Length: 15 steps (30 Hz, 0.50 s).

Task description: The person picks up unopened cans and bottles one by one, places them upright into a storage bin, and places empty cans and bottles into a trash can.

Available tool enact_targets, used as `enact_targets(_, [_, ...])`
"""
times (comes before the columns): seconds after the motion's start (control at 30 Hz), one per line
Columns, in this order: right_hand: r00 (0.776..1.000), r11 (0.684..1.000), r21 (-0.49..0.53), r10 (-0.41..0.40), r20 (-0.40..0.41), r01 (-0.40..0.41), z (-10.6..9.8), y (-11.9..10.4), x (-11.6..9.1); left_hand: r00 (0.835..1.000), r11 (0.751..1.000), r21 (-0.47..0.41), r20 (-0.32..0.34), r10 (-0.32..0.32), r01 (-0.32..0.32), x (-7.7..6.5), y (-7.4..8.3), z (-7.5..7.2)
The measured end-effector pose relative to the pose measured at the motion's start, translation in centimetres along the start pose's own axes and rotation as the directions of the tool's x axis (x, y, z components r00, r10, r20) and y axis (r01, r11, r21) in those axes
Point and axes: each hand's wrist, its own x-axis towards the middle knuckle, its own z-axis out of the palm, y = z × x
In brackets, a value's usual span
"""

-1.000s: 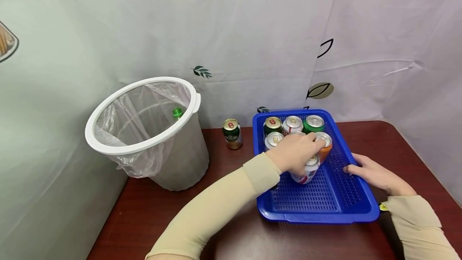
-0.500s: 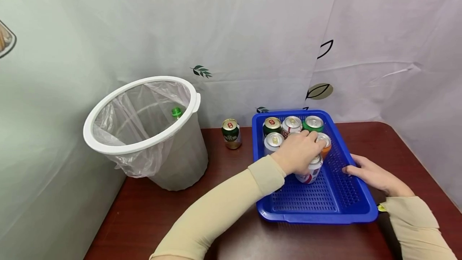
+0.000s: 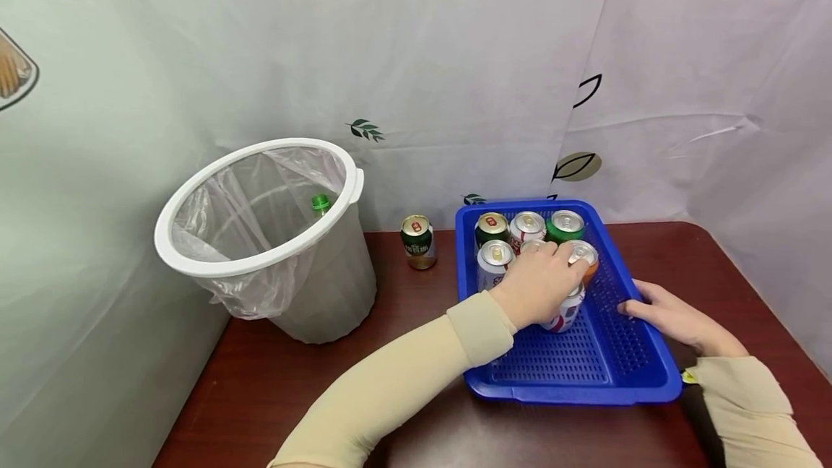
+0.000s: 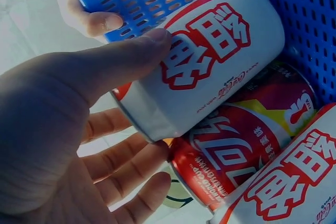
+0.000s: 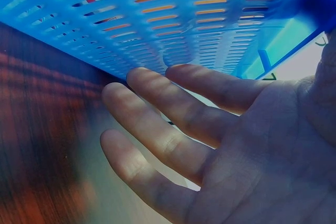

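Observation:
My left hand [image 3: 538, 284] reaches into the blue plastic basket [image 3: 578, 394] and grips a white soda can [image 4: 210, 51] with red lettering. In the left wrist view its thumb lies on the can's side, with the fingers around the far side. A red soda can [image 4: 236, 145] and another white can [image 4: 299, 182] stand close beside it. My right hand [image 3: 682, 318] holds the basket's right side, thumb over the rim. Its fingers [image 5: 168, 145] lie outside, under the slotted wall. Other cans stand behind the left hand, among them a green can [image 3: 565, 224] and an orange can [image 3: 583, 255].
A dark green and gold can [image 3: 418, 242] stands on the brown table [image 3: 312, 388], left of the basket. Farther left is a grey bin [image 3: 331, 287] with a white rim and clear liner; a green-capped bottle [image 3: 321, 202] is inside. A printed curtain hangs behind.
My left hand has shifted slightly right with the white soda can, bringing it nearer the orange can. The right hand keeps its place on the basket.

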Motion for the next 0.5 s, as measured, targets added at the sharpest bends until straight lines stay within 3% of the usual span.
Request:
enact_targets(0.27, [1.000, 1.000, -0.015, 0.000, -0.009, 0.000, 0.1, 0.1, 0.0, 0.999, 0.999, 0.046, -0.034, 0.007, -0.005, -1.3, 0.0, 0.2])
enact_targets(0.5, [1.000, 0.999, -0.034, 0.008, -0.018, -0.009, 0.0, 0.1, 0.0, 1.000, 1.000, 0.008, 0.024, -0.001, 0.001, -2.0, 0.0, -0.3])
